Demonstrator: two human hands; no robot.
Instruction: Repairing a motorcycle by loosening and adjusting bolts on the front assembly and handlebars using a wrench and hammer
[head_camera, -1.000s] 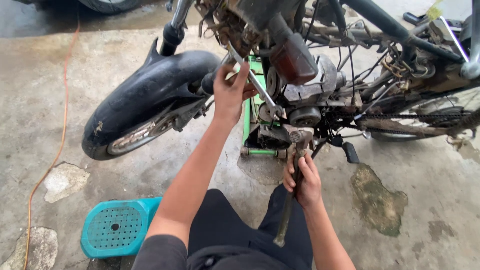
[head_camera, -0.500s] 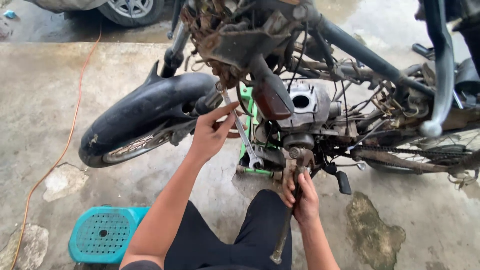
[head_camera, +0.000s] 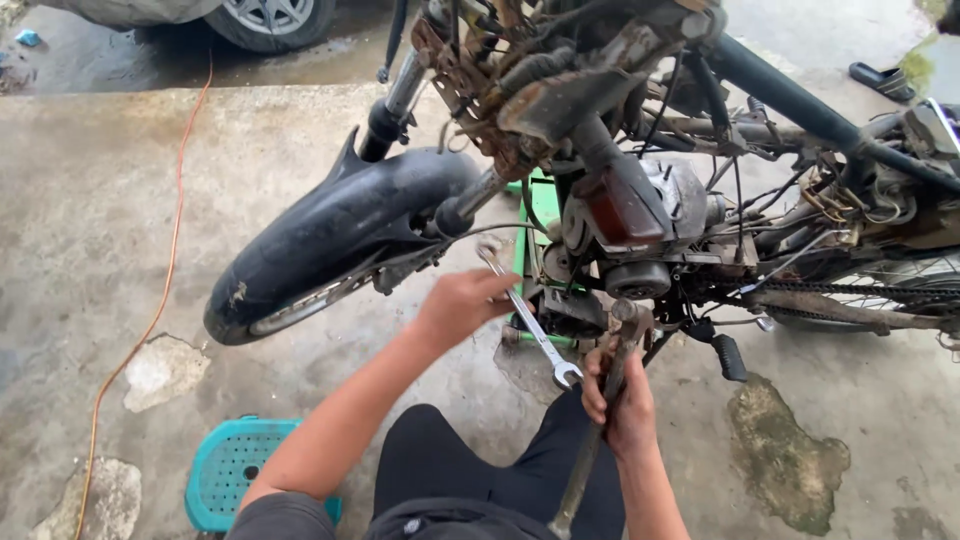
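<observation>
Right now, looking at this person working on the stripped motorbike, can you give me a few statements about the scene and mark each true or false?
1. The left hand holds a silver wrench. True.
2. The right hand is empty. False: its fingers wrap a long rusty tool reaching up to the engine.
3. A teal plastic stool sits on the floor at lower left. True.
4. The front wheel has been taken off the bike. False: it is mounted in the fork.
5. An orange cable runs across the concrete. True.

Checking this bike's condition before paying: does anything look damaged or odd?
Yes. The motorcycle is stripped of its panels, with rusty parts and loose wires hanging near the steering head. The concrete floor is patched and stained.
</observation>
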